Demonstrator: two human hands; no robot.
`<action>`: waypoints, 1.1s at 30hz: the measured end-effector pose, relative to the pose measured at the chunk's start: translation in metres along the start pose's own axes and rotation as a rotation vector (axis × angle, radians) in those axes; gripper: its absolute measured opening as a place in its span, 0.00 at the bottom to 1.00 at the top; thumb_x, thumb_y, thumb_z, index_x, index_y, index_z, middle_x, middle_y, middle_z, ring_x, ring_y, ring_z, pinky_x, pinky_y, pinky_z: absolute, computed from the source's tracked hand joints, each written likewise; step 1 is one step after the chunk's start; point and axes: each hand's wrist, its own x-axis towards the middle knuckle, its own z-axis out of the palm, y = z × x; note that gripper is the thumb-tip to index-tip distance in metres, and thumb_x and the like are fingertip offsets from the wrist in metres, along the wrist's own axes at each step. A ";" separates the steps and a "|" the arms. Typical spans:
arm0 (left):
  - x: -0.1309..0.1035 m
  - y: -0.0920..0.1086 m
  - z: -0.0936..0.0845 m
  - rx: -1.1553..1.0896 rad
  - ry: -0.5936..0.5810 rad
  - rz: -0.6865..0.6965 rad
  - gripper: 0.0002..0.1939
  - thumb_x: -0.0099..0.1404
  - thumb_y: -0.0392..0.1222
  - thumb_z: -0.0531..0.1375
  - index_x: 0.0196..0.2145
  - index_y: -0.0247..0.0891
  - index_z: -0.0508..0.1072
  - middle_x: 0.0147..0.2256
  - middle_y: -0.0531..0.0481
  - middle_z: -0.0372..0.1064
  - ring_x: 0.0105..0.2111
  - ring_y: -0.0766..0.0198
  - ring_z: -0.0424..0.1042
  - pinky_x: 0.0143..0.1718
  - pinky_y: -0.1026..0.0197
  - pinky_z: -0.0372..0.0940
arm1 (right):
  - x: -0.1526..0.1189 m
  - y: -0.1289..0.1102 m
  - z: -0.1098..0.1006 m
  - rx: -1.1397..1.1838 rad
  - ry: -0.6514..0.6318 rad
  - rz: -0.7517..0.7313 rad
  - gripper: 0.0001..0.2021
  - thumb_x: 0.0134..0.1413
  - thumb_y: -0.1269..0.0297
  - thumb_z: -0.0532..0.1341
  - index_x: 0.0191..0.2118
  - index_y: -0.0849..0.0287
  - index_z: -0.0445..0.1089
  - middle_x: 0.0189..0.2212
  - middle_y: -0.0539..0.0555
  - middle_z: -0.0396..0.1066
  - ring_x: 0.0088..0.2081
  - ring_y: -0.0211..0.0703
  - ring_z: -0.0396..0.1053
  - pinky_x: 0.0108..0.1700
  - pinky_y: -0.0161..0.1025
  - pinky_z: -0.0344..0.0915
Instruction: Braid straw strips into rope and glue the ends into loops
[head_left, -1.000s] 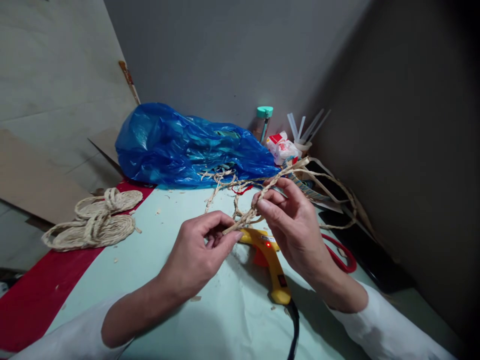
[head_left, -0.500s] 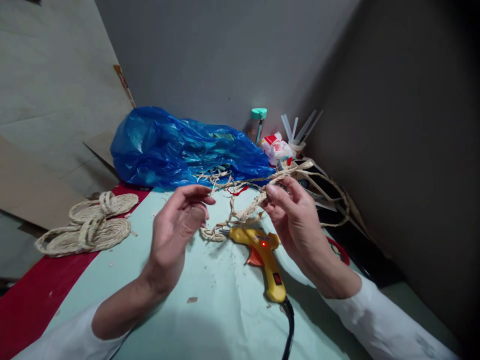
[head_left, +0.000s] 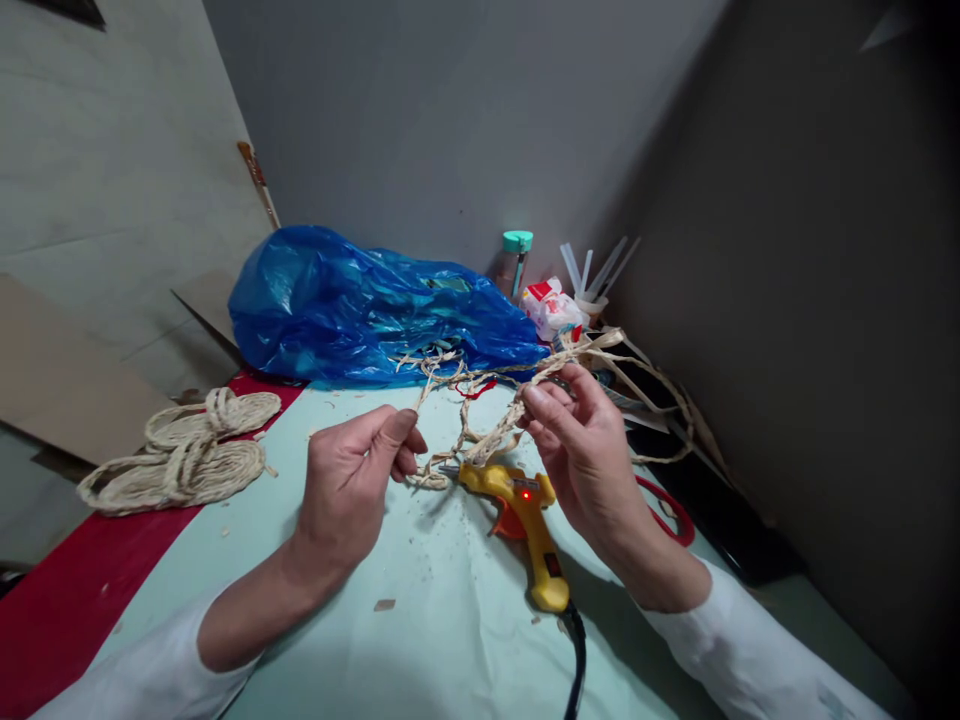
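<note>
My right hand pinches a braided straw cord, whose loose loops spread out to the right and behind. My left hand is closed, thumb against forefinger, on a thin straw strand that runs up toward the tangle at the back. Below and between the hands, a yellow glue gun lies on the table with its red light lit and its nozzle pointing left. A small coiled straw piece rests at the nozzle; I cannot tell whether they touch.
Two woven straw sandals lie at the left on a red strip. Behind the hands sits a blue plastic bag. Glue sticks stand in a cup near a green-lidded jar. A red ring lies at right.
My left hand has gone from open fingers to closing on a straw strand, moving slightly down. The right hand keeps its pinch on the braided cord. The glue gun has stayed put.
</note>
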 end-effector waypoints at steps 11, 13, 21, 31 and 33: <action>-0.012 0.001 0.013 0.267 -0.006 0.622 0.17 0.59 0.36 0.66 0.46 0.30 0.71 0.40 0.41 0.69 0.43 0.57 0.67 0.45 0.55 0.64 | -0.016 0.002 0.014 -0.200 -0.012 -0.156 0.14 0.52 0.67 0.66 0.41 0.56 0.62 0.28 0.45 0.64 0.30 0.34 0.64 0.33 0.33 0.64; -0.014 0.002 0.014 0.218 -0.041 0.569 0.14 0.61 0.34 0.64 0.45 0.32 0.70 0.40 0.43 0.69 0.42 0.59 0.67 0.45 0.57 0.64 | -0.018 0.002 0.015 -0.202 -0.034 -0.149 0.14 0.53 0.67 0.66 0.42 0.56 0.62 0.28 0.45 0.65 0.30 0.34 0.64 0.34 0.33 0.65; -0.004 0.007 0.008 -0.014 -0.335 0.202 0.05 0.65 0.38 0.59 0.38 0.37 0.73 0.38 0.49 0.71 0.41 0.62 0.69 0.44 0.59 0.65 | -0.020 0.001 0.014 -0.173 -0.104 -0.161 0.14 0.54 0.68 0.65 0.43 0.55 0.61 0.29 0.46 0.67 0.31 0.34 0.66 0.34 0.33 0.65; -0.005 0.005 0.010 0.095 -0.244 0.331 0.04 0.62 0.31 0.58 0.36 0.34 0.72 0.36 0.47 0.71 0.40 0.62 0.70 0.43 0.58 0.65 | -0.023 0.001 0.010 -0.197 -0.207 -0.162 0.11 0.58 0.68 0.64 0.44 0.53 0.62 0.34 0.47 0.69 0.35 0.35 0.67 0.39 0.34 0.66; -0.005 0.003 0.011 0.140 -0.197 0.415 0.04 0.61 0.29 0.59 0.35 0.34 0.72 0.35 0.46 0.71 0.39 0.61 0.69 0.42 0.57 0.65 | -0.022 0.002 0.008 -0.207 -0.233 -0.146 0.10 0.59 0.66 0.64 0.44 0.53 0.63 0.35 0.48 0.69 0.36 0.36 0.67 0.40 0.35 0.65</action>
